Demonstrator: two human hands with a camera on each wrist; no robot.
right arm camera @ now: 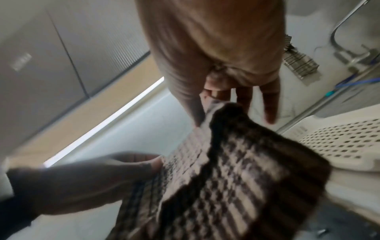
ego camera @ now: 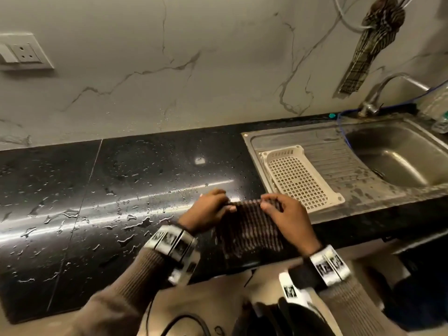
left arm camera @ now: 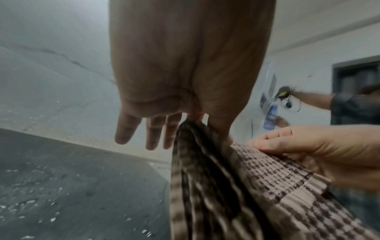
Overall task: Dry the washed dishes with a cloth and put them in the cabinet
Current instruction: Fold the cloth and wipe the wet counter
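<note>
A brown-and-cream checked cloth (ego camera: 252, 229) hangs over the front edge of the black counter, held by its top edge between both hands. My left hand (ego camera: 213, 207) pinches its left corner with thumb and forefinger, the other fingers spread straight (left arm camera: 152, 129). My right hand (ego camera: 283, 212) pinches the right corner (right arm camera: 207, 104). The cloth (left arm camera: 236, 186) (right arm camera: 226, 178) is folded double and blurred by motion. No dishes are in view.
The wet black counter (ego camera: 101, 202) is dotted with water drops. A cream perforated basket (ego camera: 300, 178) sits empty on the steel drainboard beside the sink (ego camera: 397, 161) and tap (ego camera: 378, 93). A second checked cloth (ego camera: 373, 44) hangs on the wall. Another person's arm (left arm camera: 316, 99) shows at the right.
</note>
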